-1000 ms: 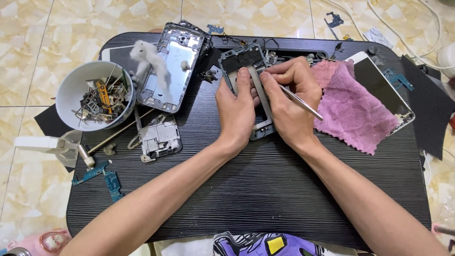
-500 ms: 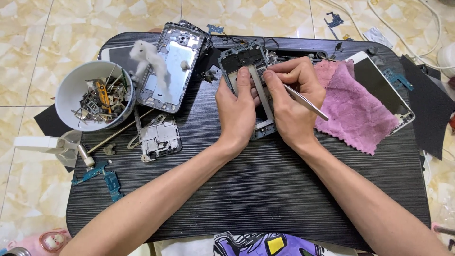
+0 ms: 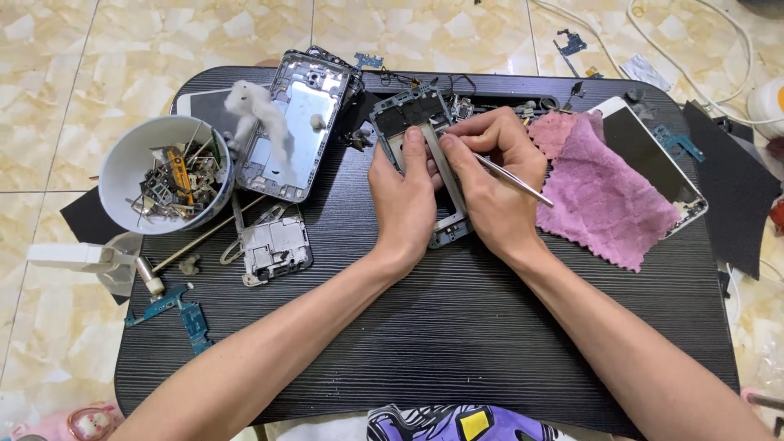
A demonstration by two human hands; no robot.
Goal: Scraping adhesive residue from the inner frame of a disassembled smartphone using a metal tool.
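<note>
A stripped phone frame (image 3: 412, 110) lies on the black lap table (image 3: 441, 327), near its far edge. My left hand (image 3: 402, 200) presses flat on the frame's left side and holds it down. My right hand (image 3: 494, 184) grips thin metal tweezers (image 3: 514, 181), whose tips reach into the frame's upper middle, hidden behind my fingers. Both hands touch each other over the frame.
A white bowl (image 3: 131, 163) of small metal parts sits at the left. Beside it lies a silver phone back housing (image 3: 302, 131) with cotton tufts, and a small metal plate (image 3: 273, 249). A pink cloth (image 3: 596, 192) covers a white-edged screen (image 3: 653, 159) at the right. Blue circuit pieces (image 3: 184, 314) lie front left.
My right hand has shifted slightly, tilting the tweezers. The left hand and the frame stay where they were.
</note>
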